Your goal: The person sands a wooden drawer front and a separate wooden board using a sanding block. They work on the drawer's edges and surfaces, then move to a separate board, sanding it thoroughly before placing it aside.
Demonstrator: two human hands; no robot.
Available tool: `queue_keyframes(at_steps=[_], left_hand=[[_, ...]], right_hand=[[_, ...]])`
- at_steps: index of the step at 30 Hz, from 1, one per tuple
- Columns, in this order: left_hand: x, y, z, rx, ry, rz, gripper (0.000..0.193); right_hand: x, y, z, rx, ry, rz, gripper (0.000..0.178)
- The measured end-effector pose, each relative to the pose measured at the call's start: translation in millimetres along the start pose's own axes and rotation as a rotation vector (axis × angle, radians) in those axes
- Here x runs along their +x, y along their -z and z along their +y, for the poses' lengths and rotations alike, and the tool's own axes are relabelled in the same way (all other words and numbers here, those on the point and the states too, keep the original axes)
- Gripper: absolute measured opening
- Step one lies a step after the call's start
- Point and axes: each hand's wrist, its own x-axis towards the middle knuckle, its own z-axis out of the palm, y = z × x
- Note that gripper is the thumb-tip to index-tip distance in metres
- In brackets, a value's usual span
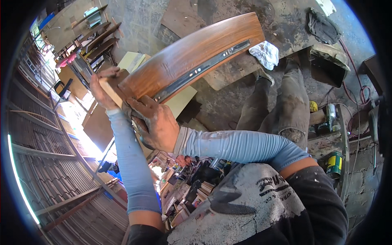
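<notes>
A brown varnished wooden drawer (196, 49) is tilted up in front of me, its broad face slightly curved in this view. Along its side runs a dark metal drawer slide (200, 70) with a few pale spots. My left hand (104, 90) is wrapped round the drawer's near left end, where a pale bare wood edge shows. Against the lower corner of that end presses my right hand (153, 120), its fingers curled. Something dark shows under the right fingers, but what it is stays hidden.
A white crumpled cloth (265, 54) lies beyond the drawer's far end. Another person's legs (288, 102) are at the right. Cans (334, 163) and a red hose (363, 96) sit farther right. Cluttered wood scraps (192, 196) lie below my arms; boards (100, 38) are stacked far left.
</notes>
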Motion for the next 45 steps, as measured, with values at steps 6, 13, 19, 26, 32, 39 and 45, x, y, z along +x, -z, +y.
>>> queue_keyframes(at_steps=[6, 13, 19, 26, 32, 39, 45], left_hand=[[-17, -22, 37, 0.088, 0.043, 0.256, 0.060], [-15, -48, 36, -0.080, -0.060, 0.332, 0.049], [-10, -46, 37, 0.140, -0.080, 0.415, 0.053], [-4, -68, 38, 0.150, -0.176, 0.361, 0.052], [-12, -50, 45, 0.395, 0.071, 0.442, 0.055], [-11, -36, 43, 0.324, 0.178, 0.464, 0.059], [-70, -8, 0, 0.192, -0.262, 0.504, 0.059]], right_hand=[[-31, 75, 2, 0.036, 0.275, -0.296, 0.042], [83, 47, -16, -0.283, 0.445, -0.100, 0.034], [9, 67, -31, -0.167, 0.598, -0.203, 0.029], [109, 67, -15, -0.623, 0.871, 0.024, 0.028], [-21, 82, -20, -0.345, 0.665, -0.381, 0.037], [-63, 148, 5, -0.358, 0.328, -0.098, 0.023], [-63, 192, -35, -0.372, 0.172, 0.285, 0.029]])
